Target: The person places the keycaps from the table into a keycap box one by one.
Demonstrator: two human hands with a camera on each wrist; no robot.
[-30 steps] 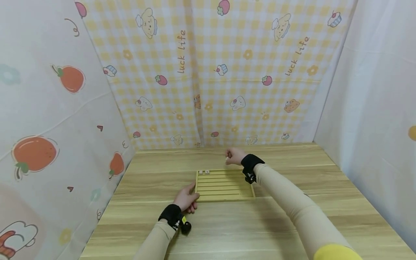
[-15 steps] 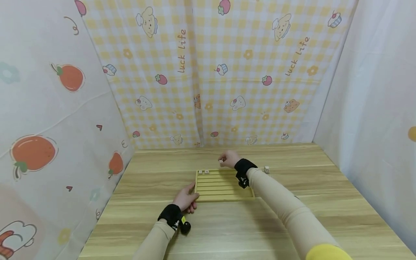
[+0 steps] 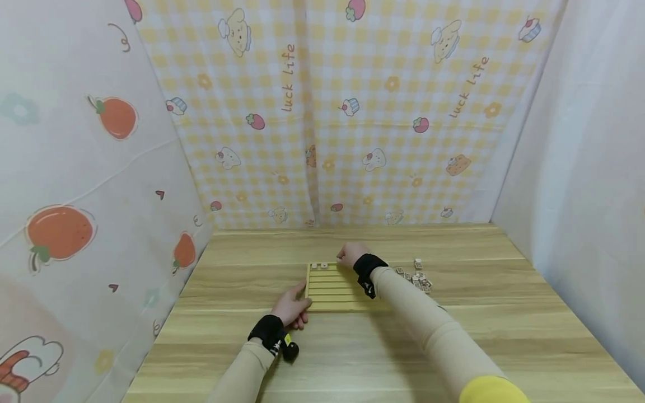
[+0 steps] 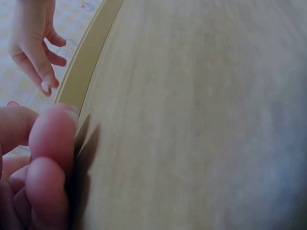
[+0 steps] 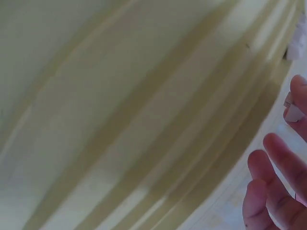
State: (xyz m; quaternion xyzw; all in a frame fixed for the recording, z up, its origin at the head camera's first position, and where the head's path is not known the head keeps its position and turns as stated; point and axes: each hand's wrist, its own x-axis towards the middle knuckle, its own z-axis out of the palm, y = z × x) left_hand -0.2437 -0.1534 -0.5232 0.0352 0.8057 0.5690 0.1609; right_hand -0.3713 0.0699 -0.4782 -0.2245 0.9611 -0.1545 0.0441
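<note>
A shallow yellow tray [image 3: 327, 297] with several parallel ridges lies on the table. Two small white tiles [image 3: 324, 266] sit at its back left corner. My left hand [image 3: 290, 307] grips the tray's front left corner, index finger along the left side and thumb at the front. Over the back edge, right of those two tiles, my right hand [image 3: 353, 255] pinches another small tile [image 5: 291, 113] between thumb and finger. That tile is mostly covered by the fingers, and the right forearm hides the tray's right part.
Several loose tiles [image 3: 422, 282] are scattered on the wooden table [image 3: 322, 358], right of the tray. One tile [image 3: 418, 263] lies a little farther back. A checked curtain [image 3: 363, 134] hangs behind the table, with white printed cloth [image 3: 126, 168] at the left side.
My right hand has moved left and down toward the tray's back edge with the tile. Loose tiles at the right have come into sight from behind the forearm. The left hand stays at the corner.
</note>
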